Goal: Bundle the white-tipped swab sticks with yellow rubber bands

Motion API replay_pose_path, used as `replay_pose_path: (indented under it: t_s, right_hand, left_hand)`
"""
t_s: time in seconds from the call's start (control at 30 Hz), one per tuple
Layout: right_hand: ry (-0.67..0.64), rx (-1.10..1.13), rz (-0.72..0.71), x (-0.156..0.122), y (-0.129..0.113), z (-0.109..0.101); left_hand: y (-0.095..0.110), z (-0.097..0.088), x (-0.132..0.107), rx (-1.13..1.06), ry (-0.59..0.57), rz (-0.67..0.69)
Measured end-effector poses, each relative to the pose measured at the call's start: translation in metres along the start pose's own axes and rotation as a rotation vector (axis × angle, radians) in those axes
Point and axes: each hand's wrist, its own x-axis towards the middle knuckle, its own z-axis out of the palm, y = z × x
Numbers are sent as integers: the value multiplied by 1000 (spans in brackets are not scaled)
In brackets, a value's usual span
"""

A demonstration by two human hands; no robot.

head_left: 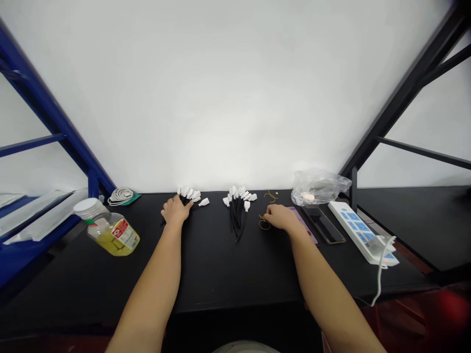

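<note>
On the left side of the black table, my left hand (174, 211) is closed over a bunch of short black cables with white ends (189, 194). One cable of that bunch sticks out to the right with its white connector (203, 201). A second bunch of black cables (237, 215), also white-tipped, lies fanned out between my hands. My right hand (277, 216) rests low on the table with its fingertips pinched at a thin yellow-brown rubber band (264, 224). Farther back lie more rubber bands (271, 196).
A clear jar (112, 230) with yellow contents and a white lid stands left, near a coiled white cord (121, 196). At right are a plastic bag (320, 185), a phone-like dark slab (324, 225), a pink card (303, 223) and a white power strip (355, 228).
</note>
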Motion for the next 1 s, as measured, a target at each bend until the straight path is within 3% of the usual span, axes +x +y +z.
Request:
replay_pose_path:
  t_s: [0.1, 0.17, 0.27, 0.47, 0.83, 0.9, 1.0]
  right_hand:
    - [64, 35, 25, -1, -1, -2]
    - [133, 76, -8, -2, -4, -2]
    - [178, 145, -193, -4, -15, 4]
    - [89, 83, -499, -7, -43, 28]
    - [83, 196, -624, -6, -38, 33]
    - [61, 214, -636, -5, -37, 32]
    - [5, 243, -671, -5, -38, 31]
  left_hand:
    - [0, -4, 2, -27, -128, 50]
    - [2, -3, 1, -6, -150, 69]
    - [4, 0, -3, 30, -62, 45]
    - [2, 6, -4, 61, 80, -25]
    - [-3, 5, 0, 40, 151, -98]
    - [4, 0, -8, 46, 210, -52]
    - [28, -6, -30, 36, 324, 148]
